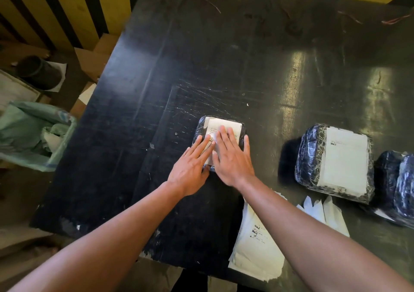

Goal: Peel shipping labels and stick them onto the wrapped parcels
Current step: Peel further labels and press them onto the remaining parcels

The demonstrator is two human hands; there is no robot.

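A small parcel wrapped in black film point(200, 127) lies in the middle of the dark table point(201, 56). A white shipping label point(233, 127) lies on its top. My left hand point(192, 166) and my right hand point(231, 157) both press flat on the label with straight fingers, side by side. A larger wrapped parcel point(310, 157) with a white label point(345, 159) sits to the right. Two more black-wrapped parcels point(401, 179) lie at the right edge. A stack of white label sheets point(257, 247) lies at the table's front edge under my right forearm.
Loose white backing papers point(324, 213) lie in front of the larger parcel. A bin lined with a green bag point(33, 134) stands on the floor to the left, with crumpled paper inside. Cardboard point(94, 60) and a black pot point(38, 72) lie beyond it. A yellow-and-black striped wall point(67, 11) stands behind.
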